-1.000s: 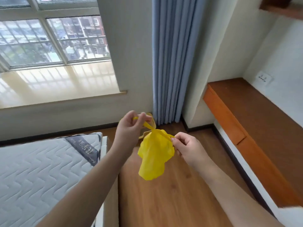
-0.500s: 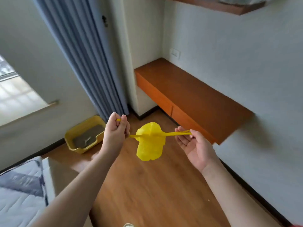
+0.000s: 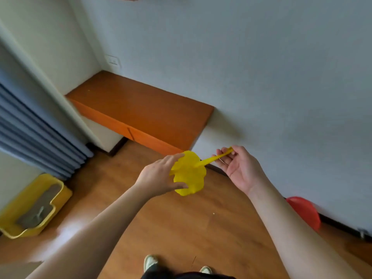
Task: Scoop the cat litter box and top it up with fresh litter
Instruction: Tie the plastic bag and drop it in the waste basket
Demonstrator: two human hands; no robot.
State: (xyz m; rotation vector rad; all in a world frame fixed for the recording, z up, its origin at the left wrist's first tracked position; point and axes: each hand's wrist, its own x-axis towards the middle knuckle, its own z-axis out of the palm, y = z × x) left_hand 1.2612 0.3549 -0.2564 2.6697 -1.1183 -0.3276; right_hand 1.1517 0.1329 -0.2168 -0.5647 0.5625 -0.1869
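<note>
Both hands are up in front of the chest with a small yellow plastic bag (image 3: 189, 174) between them. The right hand (image 3: 240, 170) pinches one stretched-out handle strip (image 3: 214, 158) of the bag between thumb and curled fingertips, palm turned up — the strip runs taut from the knotted top of the bag up to those fingers. The left hand (image 3: 159, 177) sits right against the bag's left side, fingers mostly straight and spread, index along the top edge and thumb under the bottom, so the bag's bulge sits between thumb and fingers. Looks more like cupping than a tight squeeze, can't tell how firm it is.

The yellow litter box (image 3: 30, 208) is on the wood floor (image 3: 181, 228) at the lower left, well apart from the hands, next to the blue curtain (image 3: 30, 133) — grey litter and a scoop (image 3: 38, 215) lying inside. An orange wooden desk (image 3: 145, 115) sits against the white wall, and a red round thing (image 3: 306, 211) is on the floor at the right.
</note>
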